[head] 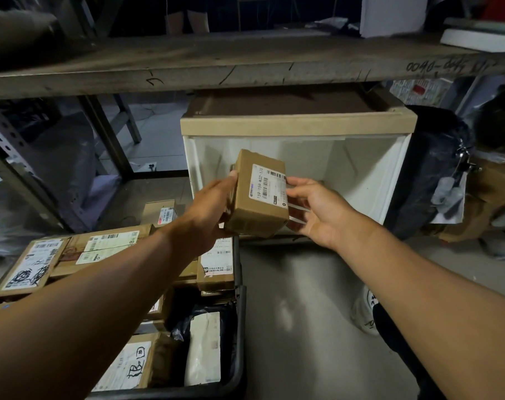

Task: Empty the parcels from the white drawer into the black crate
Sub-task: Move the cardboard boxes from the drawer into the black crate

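Black plastic crate holds labelled parcels — left hand grips small brown cardboard box; right hand fingers spread loose beside it, before white drawer.

Both forearms bare to the lower frame edge; no sleeves, cuffs, watch, bands or gloves visible. Left hand and right hand bare, no rings seen on the fingers that show. Lower right: dark trouser leg, black or near-black, details lost in shadow. Just beside it, white shoe with black printed marking on the upper; marking partly hidden, not legible.
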Motion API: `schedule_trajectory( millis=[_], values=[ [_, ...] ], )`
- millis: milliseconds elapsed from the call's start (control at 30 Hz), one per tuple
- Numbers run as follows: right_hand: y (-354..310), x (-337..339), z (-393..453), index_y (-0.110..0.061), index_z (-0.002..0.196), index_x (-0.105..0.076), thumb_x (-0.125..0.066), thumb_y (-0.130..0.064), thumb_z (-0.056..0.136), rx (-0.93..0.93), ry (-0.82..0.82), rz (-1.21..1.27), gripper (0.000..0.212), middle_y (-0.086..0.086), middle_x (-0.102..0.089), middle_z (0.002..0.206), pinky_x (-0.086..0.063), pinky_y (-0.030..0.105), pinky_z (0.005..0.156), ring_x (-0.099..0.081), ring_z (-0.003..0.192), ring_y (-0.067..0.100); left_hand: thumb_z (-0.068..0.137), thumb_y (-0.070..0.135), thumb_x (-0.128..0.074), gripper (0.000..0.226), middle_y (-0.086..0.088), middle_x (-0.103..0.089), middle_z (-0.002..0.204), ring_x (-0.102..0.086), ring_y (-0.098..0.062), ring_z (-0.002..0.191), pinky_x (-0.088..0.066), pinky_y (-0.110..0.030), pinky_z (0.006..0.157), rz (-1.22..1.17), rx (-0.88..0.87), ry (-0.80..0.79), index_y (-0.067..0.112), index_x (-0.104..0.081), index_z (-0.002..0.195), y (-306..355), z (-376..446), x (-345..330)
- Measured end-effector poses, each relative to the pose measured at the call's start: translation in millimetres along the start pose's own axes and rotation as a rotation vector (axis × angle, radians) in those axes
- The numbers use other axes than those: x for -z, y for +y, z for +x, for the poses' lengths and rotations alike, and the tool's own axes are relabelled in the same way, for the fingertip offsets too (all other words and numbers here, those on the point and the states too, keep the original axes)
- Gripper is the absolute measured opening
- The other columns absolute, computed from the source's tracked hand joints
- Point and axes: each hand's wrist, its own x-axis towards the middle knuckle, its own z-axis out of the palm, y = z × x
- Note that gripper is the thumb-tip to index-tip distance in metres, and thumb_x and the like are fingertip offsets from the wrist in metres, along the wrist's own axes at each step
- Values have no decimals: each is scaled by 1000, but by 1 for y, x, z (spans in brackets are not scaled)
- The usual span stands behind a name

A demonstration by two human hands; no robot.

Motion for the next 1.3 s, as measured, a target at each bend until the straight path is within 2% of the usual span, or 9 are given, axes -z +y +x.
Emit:
schedule_trajectory(
  millis=[133, 233, 400, 600, 733, 867, 967, 1100, 1300],
  values=[
    [0, 0, 1, -28, 107, -66, -65, -16, 94, 26, 6, -50, 18, 2, -76, 98, -53, 45, 90, -69, 97, 22, 93, 50, -59, 36, -9, -65, 121, -65, -29, 109, -56, -40, 80, 19, 65, -130, 29, -57, 121, -1, -3, -4],
    [0, 2, 1, -22, 115, -62, -69, -21, 91, 8, -10, -34, 25, 7, -76, 104, -59, 46, 82, -72, 97, 26, 92, 40, -63, 28, -10, -67, 118, -66, -29, 106, -58, -39, 79, -28, 92, -127, 26, -58, 115, -1, -3, -6],
    [1, 1, 2, -21, 126, -62, -72, -29, 87, 2, -13, -13, 41, 9, -74, 116, -60, 38, 67, -74, 96, 25, 88, 38, -66, 47, -12, -68, 123, -65, -29, 109, -57, -39, 76, -46, 108, -124, 21, -55, 129, 2, 3, 1],
    [-1, 2, -1, -20, 112, -69, -74, -35, 85, -32, -46, 28, 31, 10, -72, 110, -56, 56, 90, -67, 112, 33, 86, 36, -64, 46, -8, -71, 106, -64, -22, 90, -50, -36, 73, -73, 120, -104, 15, -60, 127, 7, 4, 9],
    [-5, 1, -7, -18, 96, -66, -72, -29, 88, -60, -3, 89, 15, 11, -67, 96, -57, 56, 90, -64, 104, 30, 92, 45, -60, 43, -7, -71, 101, -66, -24, 99, -55, -39, 82, -63, 46, -81, 15, -63, 123, 6, 2, 7],
    [-7, 2, -6, -16, 97, -64, -69, -23, 89, -51, 63, 199, 12, 13, -66, 105, -52, 60, 96, -63, 112, 32, 94, 52, -57, 46, -8, -74, 110, -70, -27, 105, -56, -44, 91, -156, -35, -35, 16, -64, 123, 4, 2, 5],
    [-6, 5, -5, -17, 97, -63, -67, -21, 91, -59, 33, 196, 9, 14, -63, 107, -47, 65, 100, -62, 113, 35, 95, 45, -59, 38, -4, -77, 98, -71, -27, 100, -57, -44, 87, -115, -37, -37, 16, -65, 118, 4, 1, 4],
    [-1, 9, -3, -25, 113, -64, -72, -31, 86, -105, -30, 68, 29, 11, -61, 122, -41, 70, 103, -58, 117, 35, 94, 34, -63, 38, -10, -70, 112, -66, -32, 107, -54, -43, 82, -113, -18, -4, 14, -59, 126, 2, 2, 6],
    [7, 3, -2, -30, 112, -64, -71, -36, 88, -79, -30, -37, 26, 3, -60, 133, -45, 58, 105, -60, 118, 25, 94, 31, -63, 36, -12, -68, 115, -65, -32, 107, -53, -44, 88, -119, -21, 68, 15, -58, 126, -4, 4, 20]
  ],
)
